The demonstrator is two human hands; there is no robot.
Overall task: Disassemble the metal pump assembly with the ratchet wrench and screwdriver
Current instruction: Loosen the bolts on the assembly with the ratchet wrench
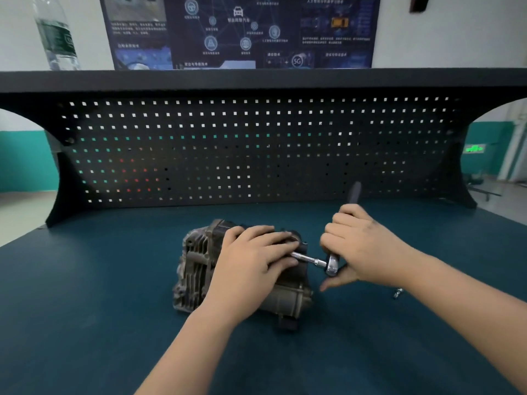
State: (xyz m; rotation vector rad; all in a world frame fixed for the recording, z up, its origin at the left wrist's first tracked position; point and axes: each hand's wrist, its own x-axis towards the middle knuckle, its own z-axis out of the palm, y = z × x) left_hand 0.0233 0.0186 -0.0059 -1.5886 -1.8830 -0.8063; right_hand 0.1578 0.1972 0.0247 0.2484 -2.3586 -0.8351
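The grey finned metal pump assembly (196,266) lies on the dark blue bench top (99,295), in the middle of the head view. My left hand (256,258) rests flat on top of the pump with fingers spread. My right hand (359,246) grips the ratchet wrench (332,265) by its dark handle, which sticks up behind the hand. The chrome head and extension bar (308,259) run left into the pump's right side, under my left fingertips. The socket end is hidden. No screwdriver is visible.
A small loose metal bolt (397,292) lies on the bench to the right of my right forearm. A black pegboard (256,149) stands along the bench's back edge. A plastic water bottle (55,32) stands on the shelf above, at left.
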